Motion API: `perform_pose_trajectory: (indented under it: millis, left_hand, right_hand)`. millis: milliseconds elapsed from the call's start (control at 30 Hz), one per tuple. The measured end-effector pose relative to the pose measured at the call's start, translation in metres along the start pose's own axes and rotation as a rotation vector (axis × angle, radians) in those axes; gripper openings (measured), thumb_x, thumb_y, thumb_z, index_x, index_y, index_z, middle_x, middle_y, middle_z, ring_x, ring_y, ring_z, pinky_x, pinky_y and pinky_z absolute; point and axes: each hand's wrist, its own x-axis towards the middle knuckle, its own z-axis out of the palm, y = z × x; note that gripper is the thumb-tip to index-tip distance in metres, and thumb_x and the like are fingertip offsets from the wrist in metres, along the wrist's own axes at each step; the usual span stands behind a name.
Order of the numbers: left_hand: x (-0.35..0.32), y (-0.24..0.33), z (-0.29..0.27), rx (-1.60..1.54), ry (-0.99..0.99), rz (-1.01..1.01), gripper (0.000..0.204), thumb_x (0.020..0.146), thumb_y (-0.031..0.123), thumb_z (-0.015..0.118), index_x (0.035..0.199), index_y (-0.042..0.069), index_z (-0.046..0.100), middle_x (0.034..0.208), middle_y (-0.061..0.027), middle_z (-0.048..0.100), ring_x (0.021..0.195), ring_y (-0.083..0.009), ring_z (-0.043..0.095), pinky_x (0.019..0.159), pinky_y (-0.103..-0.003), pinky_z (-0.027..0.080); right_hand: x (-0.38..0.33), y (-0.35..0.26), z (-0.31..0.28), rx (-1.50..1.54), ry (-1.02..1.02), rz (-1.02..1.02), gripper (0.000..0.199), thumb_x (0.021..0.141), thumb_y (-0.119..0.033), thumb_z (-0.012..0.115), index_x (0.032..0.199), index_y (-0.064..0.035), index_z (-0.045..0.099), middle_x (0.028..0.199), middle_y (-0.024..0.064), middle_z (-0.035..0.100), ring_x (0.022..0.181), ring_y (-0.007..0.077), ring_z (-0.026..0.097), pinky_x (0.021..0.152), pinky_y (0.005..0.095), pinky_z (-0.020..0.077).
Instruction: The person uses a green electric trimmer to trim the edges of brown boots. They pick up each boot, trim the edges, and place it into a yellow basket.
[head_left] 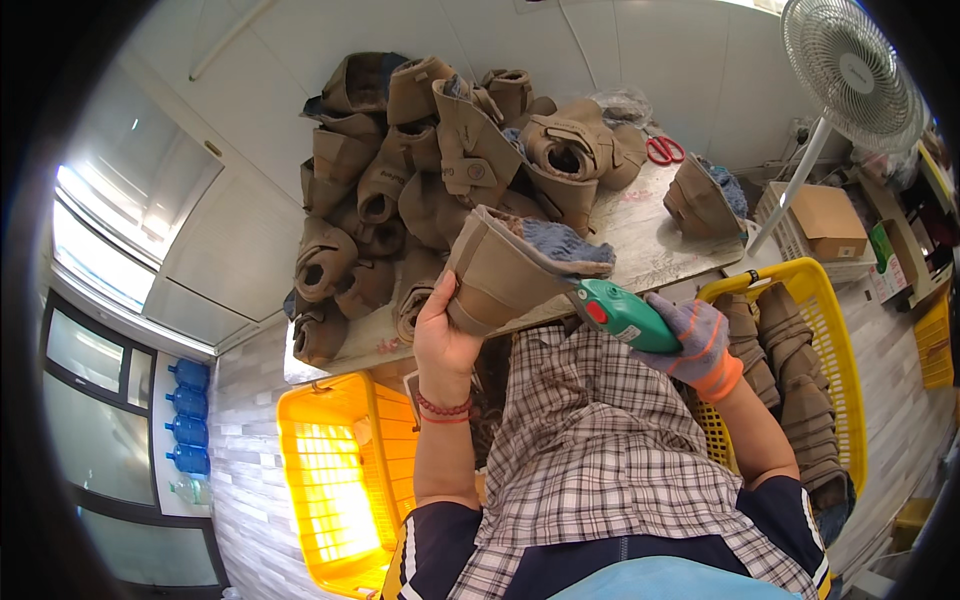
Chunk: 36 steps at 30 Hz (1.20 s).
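Observation:
My left hand (443, 335), bare with a red bead bracelet at the wrist, grips a tan boot upper (505, 272) with grey-blue fleece lining, held tilted above my lap. My right hand (695, 340), in a grey and orange work glove, holds a green handheld tool (622, 313) with a red button, its tip against the boot's lower edge. Just beyond, a pile of similar tan boot uppers (420, 170) covers a grey worktable (650, 245).
A yellow plastic basket (335, 490) sits at my lower left, and another yellow basket (835, 330) with several boot uppers at my right. Red scissors (664, 150) and a lone boot upper (703, 200) lie on the table. A standing fan (845, 70) and a cardboard box (830, 222) are at right.

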Motion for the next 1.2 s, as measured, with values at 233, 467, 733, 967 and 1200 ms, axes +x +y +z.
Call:
perform_pose_trajectory:
  millis: [233, 467, 733, 967, 1200]
  left_hand:
    - [-0.016, -0.021, 0.01, 0.251, -0.112, 0.221, 0.046, 0.092, 0.002, 0.05, 0.137, 0.004, 0.041, 0.137, -0.0105, 0.048, 0.127, -0.0272, 0.045, 0.108, -0.046, 0.035]
    - [-0.021, -0.039, 0.004, 0.557, -0.191, 0.372, 0.053, 0.087, -0.007, 0.054, 0.138, 0.006, 0.042, 0.136, -0.0088, 0.049, 0.126, -0.026, 0.046, 0.106, -0.045, 0.037]
    - [-0.017, -0.045, -0.022, 1.162, -0.193, 0.545, 0.035, 0.09, -0.001, 0.057, 0.125, 0.001, 0.053, 0.122, -0.0084, 0.058, 0.109, -0.0209, 0.057, 0.091, -0.033, 0.045]
    - [-0.011, -0.039, -0.004, 1.967, -0.311, 0.839, 0.028, 0.087, 0.002, 0.057, 0.114, 0.002, 0.062, 0.119, -0.0144, 0.06, 0.107, -0.0334, 0.056, 0.096, -0.042, 0.04]
    - [-0.016, -0.047, 0.003, 2.412, -0.385, 1.022, 0.039, 0.078, -0.002, 0.057, 0.113, 0.012, 0.067, 0.124, -0.0145, 0.056, 0.117, -0.0381, 0.047, 0.1, -0.051, 0.033]
  right_hand:
    - [0.012, -0.006, 0.002, 0.174, -0.026, 0.098, 0.064, 0.059, -0.024, 0.085, 0.113, -0.0015, 0.06, 0.074, 0.0113, 0.065, 0.058, 0.0262, 0.061, 0.053, 0.0332, 0.0481]
    - [0.02, -0.015, 0.006, 0.313, -0.092, 0.277, 0.063, 0.061, -0.027, 0.085, 0.113, -0.0009, 0.061, 0.079, 0.0134, 0.067, 0.067, 0.0286, 0.066, 0.061, 0.0335, 0.0524]
    - [0.027, -0.022, 0.012, 0.456, -0.07, 0.443, 0.064, 0.063, -0.029, 0.086, 0.115, -0.0014, 0.061, 0.089, 0.0152, 0.069, 0.077, 0.0257, 0.069, 0.07, 0.0314, 0.0541]
    - [0.03, -0.026, 0.01, 0.578, -0.063, 0.562, 0.063, 0.066, -0.025, 0.084, 0.119, -0.003, 0.059, 0.093, 0.0125, 0.069, 0.078, 0.0183, 0.068, 0.073, 0.0301, 0.0541]
    - [0.031, -0.033, 0.004, 0.834, -0.032, 0.816, 0.058, 0.072, -0.023, 0.082, 0.12, 0.0, 0.057, 0.09, 0.0069, 0.068, 0.074, 0.0078, 0.062, 0.067, 0.0235, 0.0524]
